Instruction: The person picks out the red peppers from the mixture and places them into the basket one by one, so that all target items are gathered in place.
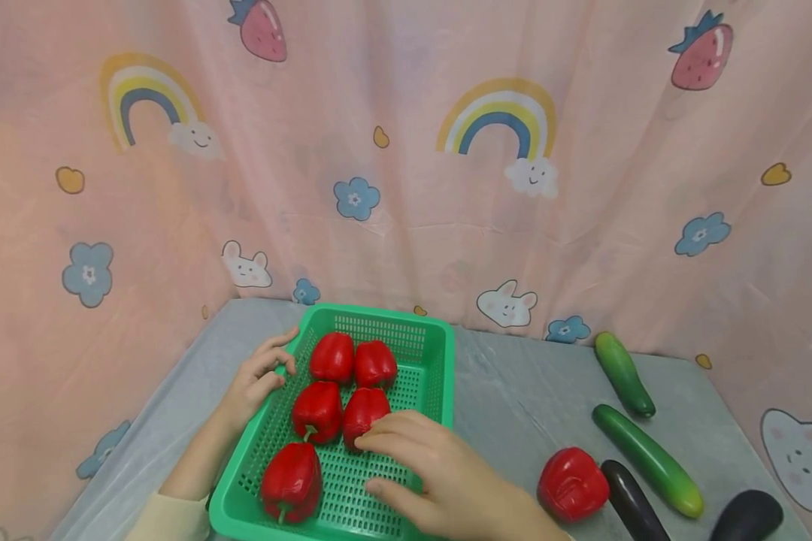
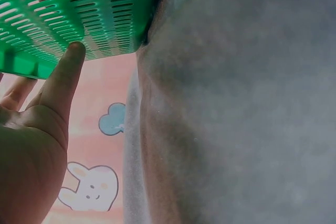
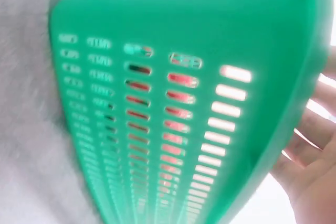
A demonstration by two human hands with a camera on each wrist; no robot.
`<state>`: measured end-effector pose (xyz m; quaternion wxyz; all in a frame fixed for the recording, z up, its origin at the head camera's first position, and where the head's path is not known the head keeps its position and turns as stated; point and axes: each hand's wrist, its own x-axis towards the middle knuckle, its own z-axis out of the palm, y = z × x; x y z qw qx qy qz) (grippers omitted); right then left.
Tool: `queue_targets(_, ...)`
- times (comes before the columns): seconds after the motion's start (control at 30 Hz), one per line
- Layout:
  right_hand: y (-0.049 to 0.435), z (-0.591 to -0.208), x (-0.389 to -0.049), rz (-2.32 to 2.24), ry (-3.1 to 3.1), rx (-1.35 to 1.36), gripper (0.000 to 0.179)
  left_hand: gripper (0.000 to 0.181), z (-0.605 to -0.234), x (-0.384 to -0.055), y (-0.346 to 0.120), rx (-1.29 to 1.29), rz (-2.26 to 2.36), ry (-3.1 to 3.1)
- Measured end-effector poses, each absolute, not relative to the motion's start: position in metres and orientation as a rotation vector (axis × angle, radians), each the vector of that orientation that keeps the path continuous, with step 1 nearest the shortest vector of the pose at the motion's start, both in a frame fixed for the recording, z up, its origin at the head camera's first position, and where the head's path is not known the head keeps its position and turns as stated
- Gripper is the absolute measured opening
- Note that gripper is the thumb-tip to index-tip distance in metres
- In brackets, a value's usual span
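A green plastic basket [image 1: 440, 421] with slotted sides holds several red bell peppers, two at the far end, two in the middle and one near the left front. Over its right side reaches my right hand [image 1: 440, 466], fingers extended, with fingertips right at the middle-right bell pepper [image 1: 365, 413] and the thumb apart from them. My left hand [image 1: 253, 383] rests against the left rim from outside. In the left wrist view, the left thumb [image 2: 65, 77] lies on the basket's slotted outer wall [image 2: 89, 9].
Right of the basket, on the grey cloth [image 1: 507, 398], lie a red bell pepper [image 1: 572, 485], a cucumber [image 1: 624, 373], another green cucumber [image 1: 649, 460], a long dark eggplant [image 1: 631, 500] and a rounder eggplant [image 1: 747, 517]. A pink printed curtain [image 1: 406, 248] hangs behind.
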<state>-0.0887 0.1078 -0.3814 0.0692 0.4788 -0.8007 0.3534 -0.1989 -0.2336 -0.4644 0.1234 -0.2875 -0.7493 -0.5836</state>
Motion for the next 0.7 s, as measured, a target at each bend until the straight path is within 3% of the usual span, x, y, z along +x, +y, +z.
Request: queue_targets(0.7, 0.149, -0.391, -0.08, 1.132, -2.419, 1.136, 0.054, 0.029, -0.464, -0.198, -0.234, -0.827, -1.704, -2.205)
